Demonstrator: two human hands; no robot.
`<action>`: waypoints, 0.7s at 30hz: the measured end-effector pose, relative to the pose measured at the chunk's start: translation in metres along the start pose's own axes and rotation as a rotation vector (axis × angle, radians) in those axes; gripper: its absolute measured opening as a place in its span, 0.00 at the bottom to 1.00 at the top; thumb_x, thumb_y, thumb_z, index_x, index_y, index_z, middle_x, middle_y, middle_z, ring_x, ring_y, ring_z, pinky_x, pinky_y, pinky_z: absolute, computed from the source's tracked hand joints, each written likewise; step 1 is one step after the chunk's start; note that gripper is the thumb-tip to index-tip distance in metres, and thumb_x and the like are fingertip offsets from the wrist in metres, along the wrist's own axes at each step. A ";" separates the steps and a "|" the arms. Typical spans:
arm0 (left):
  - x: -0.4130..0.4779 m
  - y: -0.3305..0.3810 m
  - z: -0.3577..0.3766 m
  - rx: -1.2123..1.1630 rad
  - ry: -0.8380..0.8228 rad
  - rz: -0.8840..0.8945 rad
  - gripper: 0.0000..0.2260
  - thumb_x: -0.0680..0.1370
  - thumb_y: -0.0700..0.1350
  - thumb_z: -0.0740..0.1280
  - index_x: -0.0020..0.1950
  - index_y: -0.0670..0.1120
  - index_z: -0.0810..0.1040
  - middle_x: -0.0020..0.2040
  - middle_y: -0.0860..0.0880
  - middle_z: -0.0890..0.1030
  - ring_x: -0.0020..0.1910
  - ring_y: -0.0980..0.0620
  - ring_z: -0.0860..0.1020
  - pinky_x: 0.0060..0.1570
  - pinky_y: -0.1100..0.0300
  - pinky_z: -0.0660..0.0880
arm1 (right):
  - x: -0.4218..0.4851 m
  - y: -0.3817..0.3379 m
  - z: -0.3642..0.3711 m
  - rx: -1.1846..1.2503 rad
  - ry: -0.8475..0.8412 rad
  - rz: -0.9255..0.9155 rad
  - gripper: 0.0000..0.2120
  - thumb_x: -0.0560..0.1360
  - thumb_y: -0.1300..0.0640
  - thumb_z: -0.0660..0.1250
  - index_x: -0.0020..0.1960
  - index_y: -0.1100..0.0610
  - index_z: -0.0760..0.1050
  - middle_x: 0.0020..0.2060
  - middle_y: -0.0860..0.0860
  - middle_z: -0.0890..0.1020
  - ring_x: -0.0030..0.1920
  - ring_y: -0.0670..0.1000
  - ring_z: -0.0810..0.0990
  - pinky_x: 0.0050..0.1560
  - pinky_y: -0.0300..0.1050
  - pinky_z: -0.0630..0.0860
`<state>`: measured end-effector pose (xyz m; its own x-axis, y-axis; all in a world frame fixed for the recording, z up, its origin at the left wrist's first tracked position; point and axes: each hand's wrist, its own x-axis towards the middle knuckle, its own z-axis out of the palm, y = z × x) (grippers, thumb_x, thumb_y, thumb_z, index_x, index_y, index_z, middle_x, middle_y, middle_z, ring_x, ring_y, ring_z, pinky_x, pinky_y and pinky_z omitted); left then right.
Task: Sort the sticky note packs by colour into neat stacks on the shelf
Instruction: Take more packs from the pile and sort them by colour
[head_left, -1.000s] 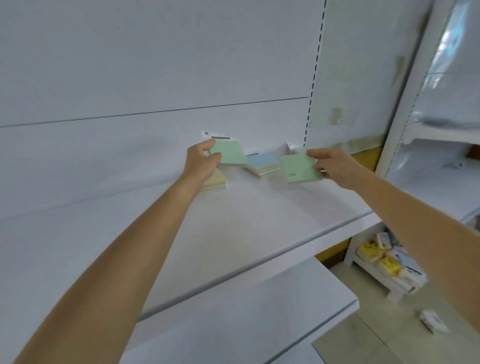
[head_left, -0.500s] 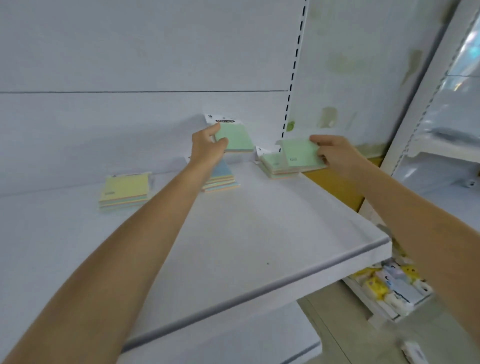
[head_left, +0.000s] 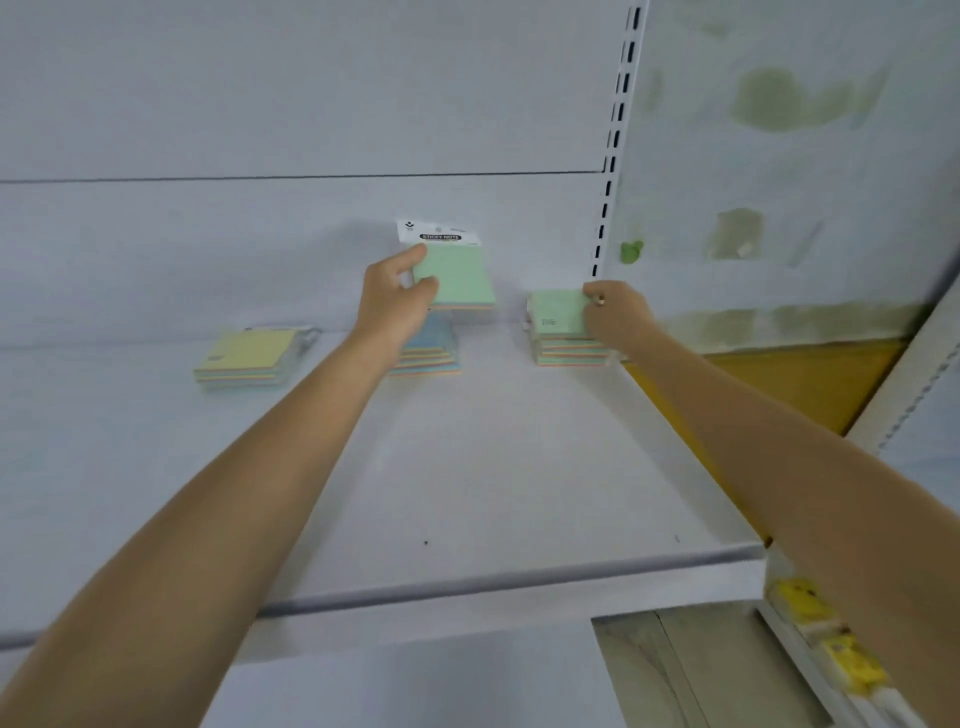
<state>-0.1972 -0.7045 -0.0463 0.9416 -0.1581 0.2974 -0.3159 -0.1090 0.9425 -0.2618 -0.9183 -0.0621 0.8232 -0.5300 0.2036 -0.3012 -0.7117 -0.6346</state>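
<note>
Has lowered the right hand (head_left: 618, 318), pinching its green pack (head_left: 556, 312) down onto the green stack (head_left: 569, 354) on the shelf (head_left: 519, 467). Grips a second green pack (head_left: 460, 275) in the left hand (head_left: 397, 299) above the blue stack (head_left: 435, 349). Stacking greens; next, probably, to release and carry the second across, squaring edges.

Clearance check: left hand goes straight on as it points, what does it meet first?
Likely the back panel: the left hand holds a green pack above the blue stack, aimed at that panel, nothing between. Gap unclear.
</note>
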 end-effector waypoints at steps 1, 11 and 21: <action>0.000 0.001 0.000 -0.004 -0.002 0.007 0.21 0.74 0.34 0.63 0.68 0.39 0.70 0.69 0.44 0.72 0.67 0.48 0.72 0.70 0.49 0.67 | -0.001 0.001 0.001 -0.025 -0.003 -0.010 0.16 0.75 0.67 0.53 0.60 0.70 0.71 0.60 0.67 0.74 0.60 0.65 0.72 0.58 0.52 0.71; -0.003 0.017 0.031 0.058 -0.085 0.022 0.21 0.74 0.35 0.63 0.68 0.39 0.70 0.70 0.44 0.70 0.67 0.46 0.71 0.67 0.50 0.71 | -0.047 0.017 -0.006 -0.242 0.009 -0.355 0.24 0.78 0.55 0.58 0.72 0.58 0.60 0.73 0.57 0.60 0.72 0.59 0.58 0.71 0.52 0.59; 0.000 0.015 0.093 0.202 -0.253 0.007 0.18 0.73 0.38 0.65 0.63 0.36 0.74 0.65 0.38 0.73 0.65 0.44 0.72 0.66 0.47 0.70 | -0.086 0.034 -0.003 -0.360 -0.306 -0.410 0.24 0.76 0.43 0.57 0.70 0.48 0.64 0.73 0.48 0.62 0.75 0.51 0.55 0.75 0.51 0.51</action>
<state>-0.2130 -0.7974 -0.0468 0.8887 -0.3954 0.2322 -0.3624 -0.2954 0.8840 -0.3442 -0.8980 -0.0987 0.9907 -0.0629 0.1208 -0.0312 -0.9682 -0.2481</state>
